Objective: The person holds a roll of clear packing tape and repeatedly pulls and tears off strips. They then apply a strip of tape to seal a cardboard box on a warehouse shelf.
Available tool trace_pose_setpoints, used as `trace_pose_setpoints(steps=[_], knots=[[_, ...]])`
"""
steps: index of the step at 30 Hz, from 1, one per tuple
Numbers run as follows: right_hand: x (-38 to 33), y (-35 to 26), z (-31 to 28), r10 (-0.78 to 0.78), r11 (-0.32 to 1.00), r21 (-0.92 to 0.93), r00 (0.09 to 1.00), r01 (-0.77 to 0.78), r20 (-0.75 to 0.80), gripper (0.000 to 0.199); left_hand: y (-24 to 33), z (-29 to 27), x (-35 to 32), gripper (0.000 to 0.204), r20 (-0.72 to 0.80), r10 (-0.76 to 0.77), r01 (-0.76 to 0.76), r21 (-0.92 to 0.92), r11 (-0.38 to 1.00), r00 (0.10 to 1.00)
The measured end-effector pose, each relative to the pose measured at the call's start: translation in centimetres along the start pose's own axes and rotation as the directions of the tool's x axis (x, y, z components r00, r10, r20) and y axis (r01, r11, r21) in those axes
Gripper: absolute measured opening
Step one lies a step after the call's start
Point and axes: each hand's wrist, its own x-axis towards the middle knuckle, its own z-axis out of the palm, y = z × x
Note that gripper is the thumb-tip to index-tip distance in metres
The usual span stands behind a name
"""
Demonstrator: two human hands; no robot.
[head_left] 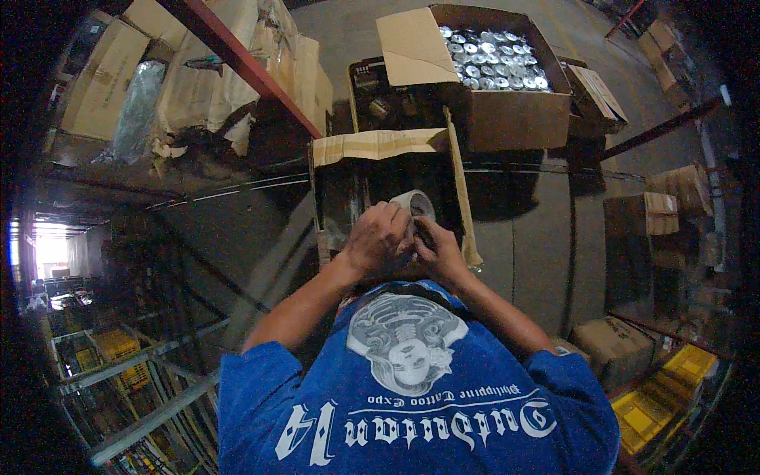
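Observation:
Close in front of my body, both hands meet at a whitish round roll (410, 198), which looks like a roll of tape. My left hand (381, 233) is closed round its left side, fingers bent over it. From the right, my right hand (440, 250) pinches at the roll's near edge; whether a loose end lies between its fingertips is too dark to tell. Just beyond and beneath the hands stands an open cardboard box (383, 145) with its flaps up. Its inside is dark, and its contents cannot be made out.
Beyond, to the right, a large open carton (514, 119) holds rows of shiny round metallic pieces (492, 59). A dark crate (380, 95) stands beside it. Stacked cartons (111, 79) and a red rack beam (245, 63) are at the left. Yellow crates (665, 396) sit at lower right.

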Motion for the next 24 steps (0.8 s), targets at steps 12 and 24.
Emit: trace_pose_setpoints(steps=[12,24], knots=[[1.8,-0.7,-1.1,0.393,0.77,0.508,0.914,-0.386,0.099,0.027,0.1,0.6,-1.6,0.048,-0.108,-0.369,0.314,-0.341,0.886,0.923],[2.5,0.9,-0.3,0.317,0.734,0.616,0.946,-0.286,0.061,0.022,1.5,1.8,-1.7,0.062,0.111,-0.546,0.502,-0.576,0.646,0.83]])
